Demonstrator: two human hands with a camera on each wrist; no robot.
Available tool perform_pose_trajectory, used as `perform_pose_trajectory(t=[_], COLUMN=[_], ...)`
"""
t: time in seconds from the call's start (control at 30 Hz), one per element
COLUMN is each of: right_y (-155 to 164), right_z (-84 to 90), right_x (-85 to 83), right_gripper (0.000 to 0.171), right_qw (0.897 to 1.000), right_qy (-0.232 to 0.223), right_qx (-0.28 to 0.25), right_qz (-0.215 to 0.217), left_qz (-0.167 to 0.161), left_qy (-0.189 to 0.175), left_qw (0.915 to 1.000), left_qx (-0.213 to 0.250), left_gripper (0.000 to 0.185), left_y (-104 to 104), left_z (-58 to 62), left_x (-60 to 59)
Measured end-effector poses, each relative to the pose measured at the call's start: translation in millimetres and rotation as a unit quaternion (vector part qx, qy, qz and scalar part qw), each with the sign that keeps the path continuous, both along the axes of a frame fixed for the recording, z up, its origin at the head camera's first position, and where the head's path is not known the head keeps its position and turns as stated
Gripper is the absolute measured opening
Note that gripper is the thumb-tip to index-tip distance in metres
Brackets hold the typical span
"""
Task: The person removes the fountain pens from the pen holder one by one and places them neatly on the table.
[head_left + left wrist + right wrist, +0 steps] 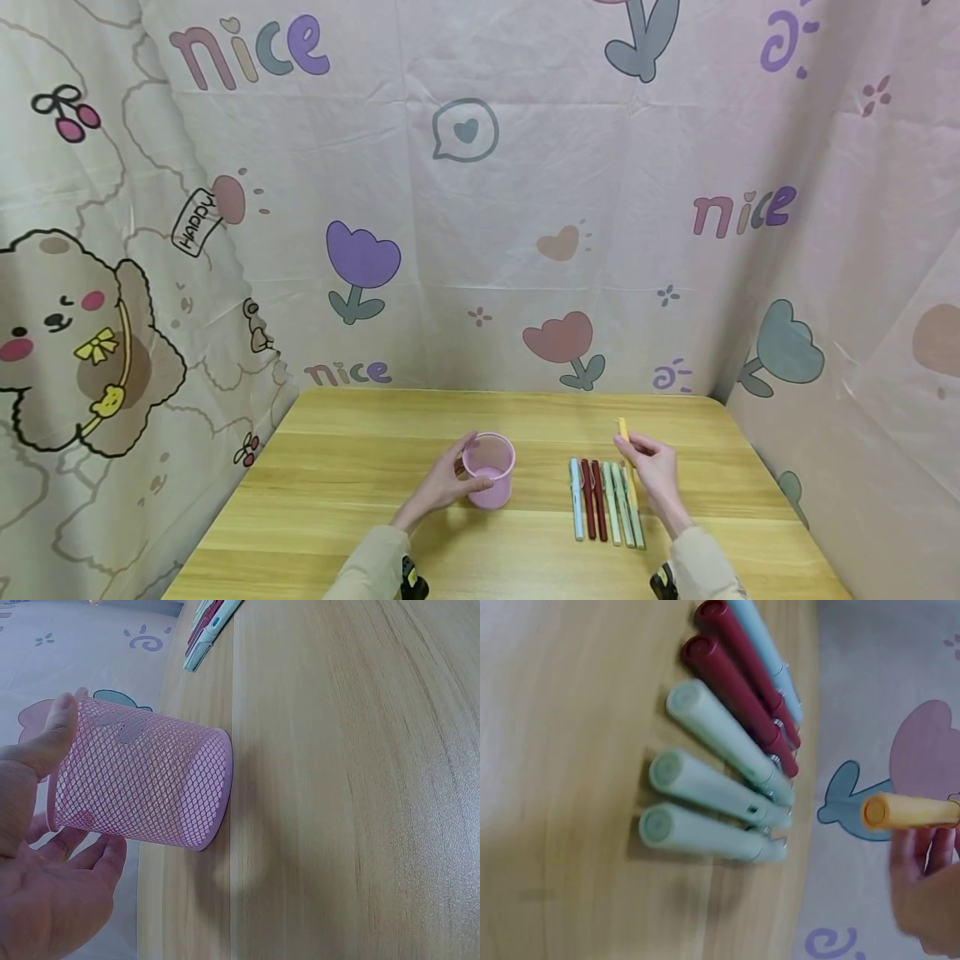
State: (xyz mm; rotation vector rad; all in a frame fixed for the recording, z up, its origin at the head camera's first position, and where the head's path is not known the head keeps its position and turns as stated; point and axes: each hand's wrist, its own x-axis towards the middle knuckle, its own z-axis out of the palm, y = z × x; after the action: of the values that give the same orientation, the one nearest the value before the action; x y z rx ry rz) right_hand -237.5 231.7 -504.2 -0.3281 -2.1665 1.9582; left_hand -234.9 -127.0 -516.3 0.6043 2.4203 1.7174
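A pink mesh pen cup [489, 472] stands upright on the wooden table [360, 442]. My left hand [459, 477] grips its left side. In the left wrist view my thumb [60, 724] lies on the rim of the cup [150, 780] and the fingers [90, 855] curl under its far side. My right hand [639, 452] pinches a yellow pen [622, 429] just above a row of pens: one blue pen [575, 498], two dark red pens [593, 498] and three pale green pens [624, 504]. The right wrist view shows the yellow pen [911, 811] in my fingers [922, 859], apart from the green pens [712, 791].
A patterned cloth [480, 208] hangs close behind and on both sides of the table. Bare wood lies left of the cup and between the cup and the pens. The table's right edge [772, 492] runs near my right hand.
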Motion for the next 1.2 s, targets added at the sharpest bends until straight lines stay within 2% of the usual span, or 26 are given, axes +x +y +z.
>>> perform_pose_trajectory(t=[0.1,0.33,0.43,0.6,1.2], right_y=[5.3,18.5,24.0,31.2,44.9], right_z=[-2.0,-12.3,-16.7,-21.9,-38.6], right_x=[-0.1,-1.6,-1.8,-1.6,3.6], right_gripper=[0.052,0.053,0.054,0.051,0.046], right_qw=[0.999,0.997,0.992,0.982,0.971], right_qy=[-0.009,-0.025,-0.033,-0.041,-0.05], right_qx=[0.033,0.075,0.119,0.181,0.233], right_qz=[-0.016,-0.02,-0.027,-0.015,0.0], left_qz=[0.0,0.002,0.003,0.002,0.001], left_qy=[0.002,0.005,0.002,0.005,0.001], left_qw=[1.0,0.9998,0.9998,0.9998,0.9999], left_qx=[-0.005,-0.019,-0.017,-0.017,-0.01], left_gripper=[0.092,0.095,0.096,0.097,0.091], left_y=[-0.2,-1.3,-1.0,-0.8,-0.9], left_z=[-1.4,-4.8,-5.2,-4.6,1.8], left_x=[-0.5,-2.3,-3.4,-3.5,1.5])
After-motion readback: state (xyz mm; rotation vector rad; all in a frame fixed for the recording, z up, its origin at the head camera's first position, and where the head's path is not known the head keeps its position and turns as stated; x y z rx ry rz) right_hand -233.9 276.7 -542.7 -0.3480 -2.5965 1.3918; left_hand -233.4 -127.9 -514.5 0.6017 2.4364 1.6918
